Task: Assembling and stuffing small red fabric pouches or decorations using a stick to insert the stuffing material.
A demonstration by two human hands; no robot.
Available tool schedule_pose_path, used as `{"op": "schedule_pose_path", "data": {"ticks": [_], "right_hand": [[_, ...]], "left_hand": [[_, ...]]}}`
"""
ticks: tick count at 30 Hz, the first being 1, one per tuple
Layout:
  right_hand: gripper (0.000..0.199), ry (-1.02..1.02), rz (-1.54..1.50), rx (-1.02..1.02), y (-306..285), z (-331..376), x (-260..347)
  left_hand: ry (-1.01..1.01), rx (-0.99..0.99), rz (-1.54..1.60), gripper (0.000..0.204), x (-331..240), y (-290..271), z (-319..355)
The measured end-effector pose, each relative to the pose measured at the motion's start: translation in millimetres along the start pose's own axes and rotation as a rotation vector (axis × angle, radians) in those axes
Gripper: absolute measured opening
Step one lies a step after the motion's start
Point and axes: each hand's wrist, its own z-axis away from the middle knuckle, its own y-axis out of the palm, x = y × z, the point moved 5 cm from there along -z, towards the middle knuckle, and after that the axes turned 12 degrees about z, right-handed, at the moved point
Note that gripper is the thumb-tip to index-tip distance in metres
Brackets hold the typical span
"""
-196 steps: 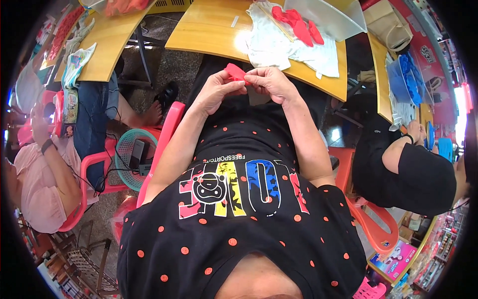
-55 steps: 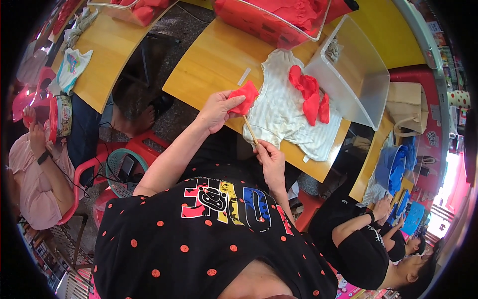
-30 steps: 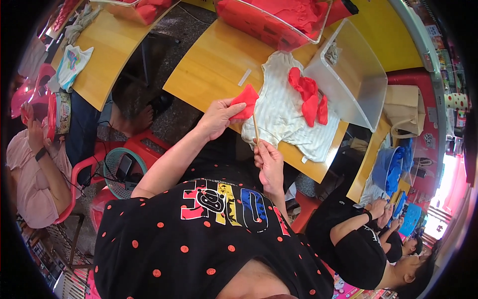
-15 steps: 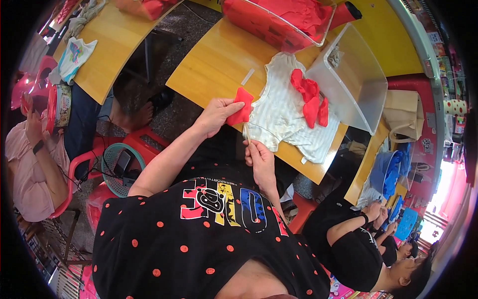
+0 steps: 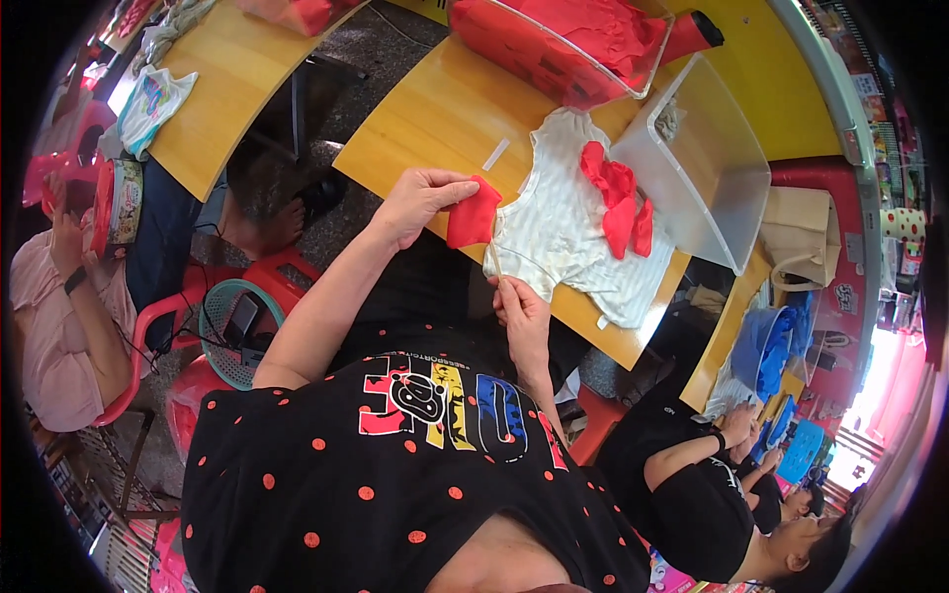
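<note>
My left hand [image 5: 423, 205] pinches the upper edge of a small red fabric piece [image 5: 473, 219], held up at the near edge of the table. Lower and to the right, my right hand [image 5: 521, 314] is closed on a thin pale stick [image 5: 495, 259] whose tip points up close to the red piece. What exactly the stick is cannot be made out. Just beyond both hands lies a crumpled white striped garment [image 5: 554, 212]. Several more red fabric pieces [image 5: 617, 198] rest on it.
A clear bin with red cloth [image 5: 554, 49] stands at the table's far side, an open translucent bin [image 5: 692, 178] at its right. A white strip [image 5: 496, 154] lies on the wooden table [image 5: 415, 128]. Co-workers sit left and right; a green basket [image 5: 232, 361] is at left.
My left hand has shifted slightly up and left. Its thumb now grips the red piece at the top edge instead of the middle. The right hand has moved little.
</note>
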Motion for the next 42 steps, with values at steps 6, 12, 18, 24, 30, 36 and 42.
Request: {"op": "schedule_pose_path", "data": {"ticks": [6, 12, 18, 24, 30, 36, 42], "right_hand": [[0.021, 0.165, -0.392, 0.126, 4, 0, -19], [0.018, -0.360, 0.634, -0.405, -2, 6, 27], [0.019, -0.348, 0.559, -0.339, -3, 1, 23], [0.020, 0.026, 0.111, -0.102, -1, 3, 0], [0.018, -0.334, 0.598, -0.309, -5, 3, 21], [0.016, -0.357, 0.600, -0.306, -4, 4, 21], [0.020, 0.292, -0.509, 0.270, 11, -2, -24]], "left_hand": [[-0.041, -0.048, -0.075, 0.020, 7, 3, 2], [-0.134, -0.073, -0.104, 0.018, 4, -7, 3], [-0.105, -0.114, 0.298, 0.018, 3, 2, 1], [-0.132, -0.107, 0.332, 0.017, 7, 0, 3], [-0.192, -0.103, 0.145, 0.017, 10, -5, 3], [-0.173, -0.089, 0.144, 0.017, 8, -3, 2], [-0.264, -0.007, 0.104, 0.018, 14, -6, -1]]}}
